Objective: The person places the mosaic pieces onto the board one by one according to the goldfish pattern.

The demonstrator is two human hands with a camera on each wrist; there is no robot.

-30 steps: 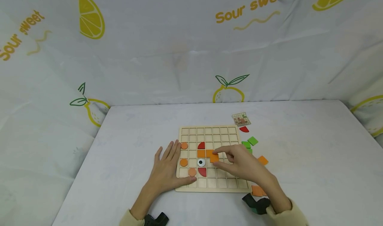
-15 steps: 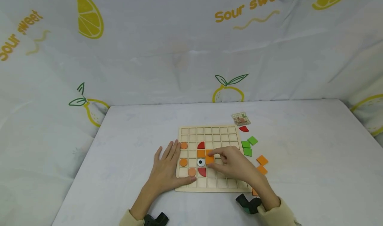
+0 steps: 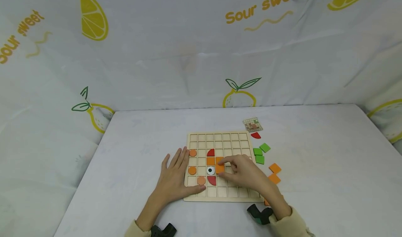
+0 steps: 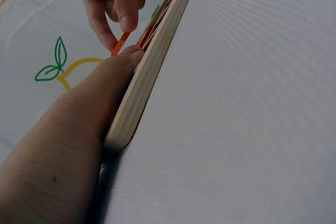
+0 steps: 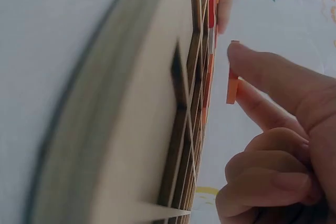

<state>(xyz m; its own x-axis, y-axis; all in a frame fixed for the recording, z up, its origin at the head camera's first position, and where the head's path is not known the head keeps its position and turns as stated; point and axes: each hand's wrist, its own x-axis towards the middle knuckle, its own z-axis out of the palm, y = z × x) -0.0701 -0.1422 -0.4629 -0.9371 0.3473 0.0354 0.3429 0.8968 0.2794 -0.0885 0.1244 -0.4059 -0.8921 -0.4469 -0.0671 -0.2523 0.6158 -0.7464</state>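
Note:
A wooden grid board lies on the table. My left hand rests along its left edge with straight fingers, the thumb over the front left corner. Between thumb and index finger, my right hand pinches an orange square tile. In the right wrist view this tile is held raised over the grid. It appears just right of a round eye tile. An orange square and red quarter-circles sit in nearby cells. Orange discs occupy cells at the left.
Right of the board lie several green squares, loose orange squares and a red quarter-circle. A small pattern card lies by the back right corner. Dark straps are at both wrists.
My right hand has moved left with the orange tile, from right of the eye tile's neighbouring column to close beside the eye tile, then nearly stopped. The left hand has stayed put.

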